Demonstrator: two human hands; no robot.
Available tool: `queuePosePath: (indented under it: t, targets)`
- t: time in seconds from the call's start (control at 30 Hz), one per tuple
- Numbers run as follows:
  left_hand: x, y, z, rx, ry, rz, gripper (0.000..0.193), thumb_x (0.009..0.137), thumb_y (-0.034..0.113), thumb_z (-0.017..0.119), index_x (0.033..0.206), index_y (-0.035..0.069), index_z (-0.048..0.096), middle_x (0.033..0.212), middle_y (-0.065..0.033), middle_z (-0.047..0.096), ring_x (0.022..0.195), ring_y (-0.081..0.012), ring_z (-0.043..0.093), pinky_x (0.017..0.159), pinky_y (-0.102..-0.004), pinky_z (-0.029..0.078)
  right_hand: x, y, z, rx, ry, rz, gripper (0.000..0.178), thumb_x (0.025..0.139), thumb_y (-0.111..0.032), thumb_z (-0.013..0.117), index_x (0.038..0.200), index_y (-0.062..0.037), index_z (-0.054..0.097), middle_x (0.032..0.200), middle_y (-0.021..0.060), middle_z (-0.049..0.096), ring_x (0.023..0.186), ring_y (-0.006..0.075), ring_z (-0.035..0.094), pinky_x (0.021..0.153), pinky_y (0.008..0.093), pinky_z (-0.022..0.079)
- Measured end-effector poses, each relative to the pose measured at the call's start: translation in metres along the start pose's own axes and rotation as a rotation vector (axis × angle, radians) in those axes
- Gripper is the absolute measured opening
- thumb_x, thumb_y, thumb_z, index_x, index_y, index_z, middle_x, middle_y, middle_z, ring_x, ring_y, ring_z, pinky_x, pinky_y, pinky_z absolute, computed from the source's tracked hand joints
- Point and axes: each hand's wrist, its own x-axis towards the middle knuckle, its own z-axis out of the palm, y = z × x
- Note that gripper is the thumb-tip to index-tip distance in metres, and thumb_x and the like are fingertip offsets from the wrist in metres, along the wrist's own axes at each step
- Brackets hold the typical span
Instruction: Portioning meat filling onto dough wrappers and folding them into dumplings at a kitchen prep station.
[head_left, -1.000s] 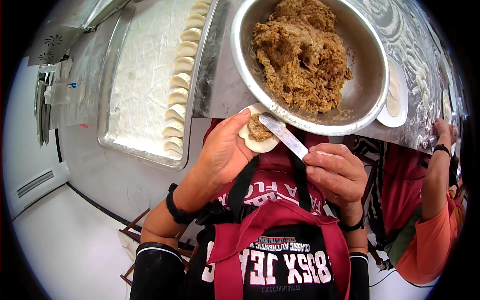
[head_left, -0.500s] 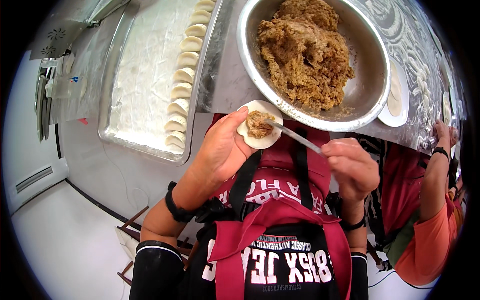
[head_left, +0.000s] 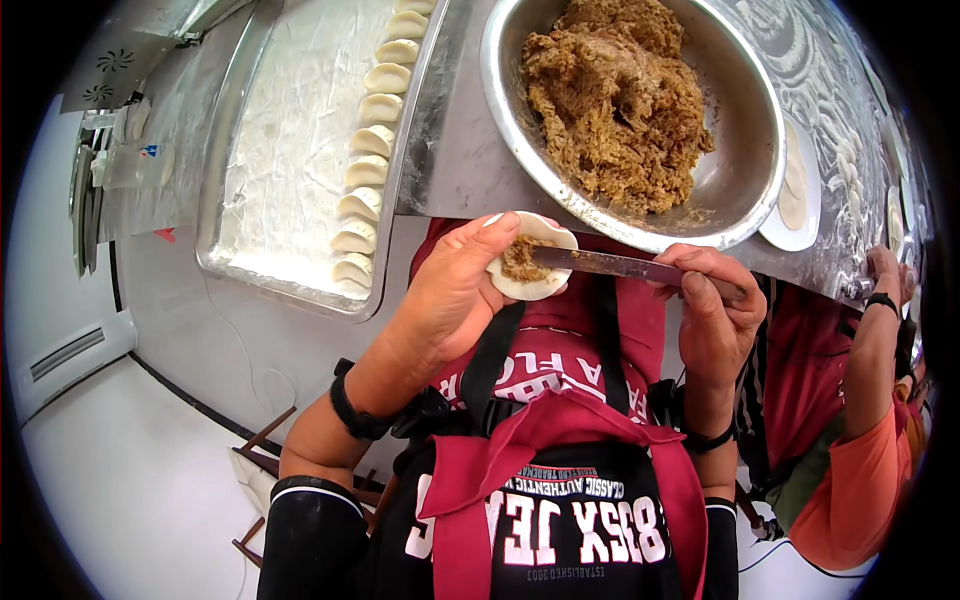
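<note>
Head view: left hand (head_left: 450, 285) half-cupped around the left side of a round, white dough wrapper (head_left: 535, 290), with thumb on top at the rim; fingers mostly hidden beneath, can't tell their spread. Right hand (head_left: 718, 310) closed on the handle end of a flat, narrow metal spatula (head_left: 620, 264), blade tip in the brown, coarse dab of filling (head_left: 518, 262) on the wrapper. Wrapper held up over the maroon cloth apron (head_left: 540, 325), near the large, round steel bowl (head_left: 745, 170). Likely light, limp, easy to stretch or tear, maybe tacky under the filling. Best supported broadly from below, thumb on bare dough only, no hard pinch. Spatula probably stiff and light, fine by the handle, possibly slick if greasy. In the bowl, a big brown filling mound (head_left: 620, 120), likely dense and sticky. Out left, a rectangular metal tray (head_left: 213, 215) with a row of white, crescent-shaped dumplings (head_left: 367, 170), probably soft, easily dented. Out right, a white plate (head_left: 811, 200) with pale, flat dough (head_left: 793, 190), then a co-worker's hand (head_left: 884, 264).
</note>
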Motion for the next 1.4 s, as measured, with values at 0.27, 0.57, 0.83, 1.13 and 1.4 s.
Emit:
queuePosePath:
  t: [0.27, 0.57, 0.83, 1.13, 1.4]
  targets:
    - [0.0, 0.0, 0.002, -0.062, 0.044, 0.009, 0.034, 0.093, 0.022, 0.045, 0.112, -0.005, 0.05, 0.109, -0.0186, 0.058, 0.102, -0.0272, 0.057, 0.089, -0.0468, 0.047, 0.0, 0.004, 0.002, 0.014, -0.027, -0.039, 0.014, 0.083, 0.003, 0.051, 0.096, 0.0061, 0.058, 0.089, 0.0218, 0.062, 0.073, 0.021, 0.061, 0.062, 0.0272, 0.049]
    - [-0.002, 0.003, 0.001, -0.046, 0.144, 0.022, 0.033, 0.094, 0.02, 0.044, 0.115, -0.005, 0.048, 0.111, -0.0176, 0.057, 0.105, -0.0276, 0.056, 0.091, -0.0467, 0.046, 0.021, -0.019, -0.029, -0.262, 0.069, -0.281, 0.012, 0.083, 0.006, 0.053, 0.093, 0.0066, 0.059, 0.094, 0.0183, 0.062, 0.075, 0.019, 0.059, 0.064, 0.0251, 0.047]
    - [-0.003, 0.013, 0.02, -0.059, 0.022, 0.0, 0.037, 0.093, 0.019, 0.043, 0.122, -0.005, 0.043, 0.118, -0.0172, 0.053, 0.11, -0.0279, 0.053, 0.094, -0.0481, 0.043, 0.032, -0.015, -0.04, -1.184, -0.252, -0.561, 0.021, 0.068, 0.0, 0.068, 0.088, -0.0007, 0.063, 0.095, 0.0119, 0.063, 0.092, 0.0303, 0.059, 0.079, 0.0359, 0.048]
    - [-0.001, 0.012, 0.03, -0.191, -0.074, -0.12, 0.038, 0.094, 0.021, 0.042, 0.126, 0.001, 0.04, 0.123, -0.0156, 0.051, 0.114, -0.028, 0.05, 0.099, -0.0465, 0.039, 0.019, -0.022, 0.026, -0.845, -0.268, -0.681, 0.035, 0.063, -0.002, 0.071, 0.097, -0.0061, 0.064, 0.11, 0.0144, 0.058, 0.099, 0.0323, 0.056, 0.08, 0.037, 0.048]
    - [0.0, 0.005, 0.026, -0.237, -0.13, -0.153, 0.044, 0.094, 0.026, 0.042, 0.129, 0.0, 0.036, 0.125, -0.015, 0.048, 0.116, -0.0251, 0.048, 0.099, -0.0419, 0.038, 0.028, -0.005, 0.036, -0.622, -0.297, -0.662, 0.028, 0.062, 0.0, 0.07, 0.088, -0.0061, 0.062, 0.113, 0.0183, 0.056, 0.099, 0.0322, 0.056, 0.081, 0.0359, 0.047]
